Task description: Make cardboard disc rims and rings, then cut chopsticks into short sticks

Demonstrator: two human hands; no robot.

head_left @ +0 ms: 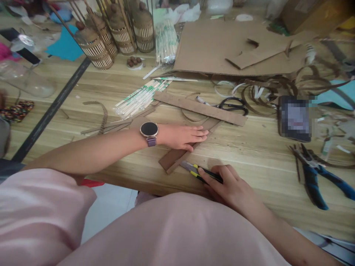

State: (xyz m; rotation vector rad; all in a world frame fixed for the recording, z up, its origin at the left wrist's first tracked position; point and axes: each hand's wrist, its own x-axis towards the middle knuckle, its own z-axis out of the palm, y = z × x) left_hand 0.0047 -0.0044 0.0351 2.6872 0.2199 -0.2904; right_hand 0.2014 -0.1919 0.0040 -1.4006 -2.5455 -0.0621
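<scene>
My left hand, a watch on its wrist, lies flat with fingers stretched out over a cardboard strip on the wooden table. Part of that strip is hidden under the palm. In my right hand is a yellow and black utility knife, gripped by its handle near the table's front edge. Its blade points left, close to the strip's near end; I cannot tell whether they touch. A second cardboard strip lies just beyond my left fingers, across the black-handled scissors.
Wrapped chopsticks lie behind my left wrist. Pliers and a phone are at the right, near curled cardboard strips. A large cardboard sheet and several lantern-like stick-and-cardboard structures stand at the back.
</scene>
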